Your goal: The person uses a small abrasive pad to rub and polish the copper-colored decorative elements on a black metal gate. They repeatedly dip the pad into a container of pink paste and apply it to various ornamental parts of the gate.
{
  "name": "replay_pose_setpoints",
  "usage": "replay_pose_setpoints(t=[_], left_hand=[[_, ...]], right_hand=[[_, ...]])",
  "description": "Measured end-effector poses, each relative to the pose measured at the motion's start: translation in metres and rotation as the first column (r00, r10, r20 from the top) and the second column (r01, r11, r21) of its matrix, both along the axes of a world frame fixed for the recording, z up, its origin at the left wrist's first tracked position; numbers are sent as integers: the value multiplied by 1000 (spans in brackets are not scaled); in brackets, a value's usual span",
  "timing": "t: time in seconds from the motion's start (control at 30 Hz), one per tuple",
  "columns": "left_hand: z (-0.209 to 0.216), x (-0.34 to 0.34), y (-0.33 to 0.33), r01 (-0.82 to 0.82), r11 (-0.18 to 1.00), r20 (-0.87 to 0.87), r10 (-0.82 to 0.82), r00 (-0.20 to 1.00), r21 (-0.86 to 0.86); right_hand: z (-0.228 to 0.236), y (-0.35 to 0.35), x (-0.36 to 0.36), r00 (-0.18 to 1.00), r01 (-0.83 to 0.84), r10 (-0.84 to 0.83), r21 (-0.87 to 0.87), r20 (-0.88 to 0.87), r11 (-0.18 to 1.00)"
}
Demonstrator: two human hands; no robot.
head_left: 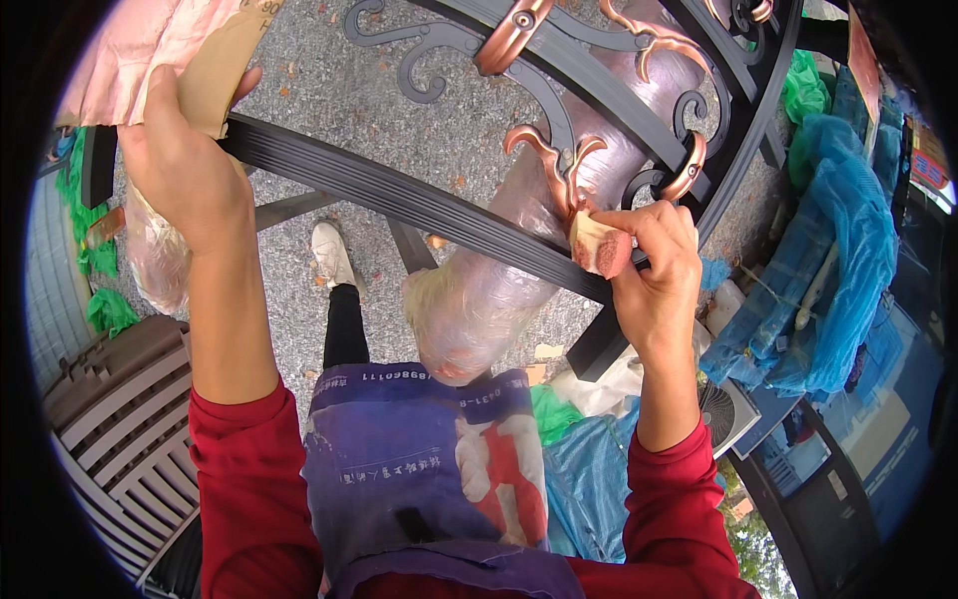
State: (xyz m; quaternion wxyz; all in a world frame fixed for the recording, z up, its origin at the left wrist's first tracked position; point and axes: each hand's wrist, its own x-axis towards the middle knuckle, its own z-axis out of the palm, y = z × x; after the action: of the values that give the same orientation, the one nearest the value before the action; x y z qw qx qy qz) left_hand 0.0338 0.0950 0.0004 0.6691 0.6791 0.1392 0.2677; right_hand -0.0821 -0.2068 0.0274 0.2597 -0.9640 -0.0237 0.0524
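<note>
My right hand (654, 270) pinches a small reddish sponge block (599, 248) against a copper-coloured leaf ornament (559, 165) on a black wrought-iron gate panel (399, 195). My left hand (185, 165) is raised at the upper left, gripping a tan sheet of sandpaper-like card (222, 70) next to the panel's grooved black bar, with pinkish plastic wrap (140, 45) behind it. Both forearms wear red sleeves. A purple apron (419, 459) covers my front.
A plastic-wrapped roll (499, 290) lies under the ironwork on gravel ground. Grey slatted plastic crate (110, 429) at the lower left. Blue tarps (838, 250) and green bags pile up on the right. My white shoe (331, 255) shows below the bar.
</note>
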Motion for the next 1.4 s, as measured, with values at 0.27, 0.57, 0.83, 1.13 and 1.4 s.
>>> replay_pose_setpoints(t=[0.27,0.57,0.83,1.13,1.4], left_hand=[[-1,-3,4,9,999,-40,-10,999,-39],[-4,-3,12,38,998,-36,-40,999,-56],[-2,-4,6,11,996,-47,-16,999,-89],[1,-5,2,-23,993,-53,17,998,-117],[11,-4,-7,-34,989,-70,24,997,-147]], right_hand=[[-3,3,27,946,141,-168,115,277,983],[-5,13,24,938,260,-274,92,214,961],[3,33,27,945,149,-198,197,259,969],[-7,58,34,961,15,-35,75,273,997],[-6,84,81,910,55,-91,101,404,993]])
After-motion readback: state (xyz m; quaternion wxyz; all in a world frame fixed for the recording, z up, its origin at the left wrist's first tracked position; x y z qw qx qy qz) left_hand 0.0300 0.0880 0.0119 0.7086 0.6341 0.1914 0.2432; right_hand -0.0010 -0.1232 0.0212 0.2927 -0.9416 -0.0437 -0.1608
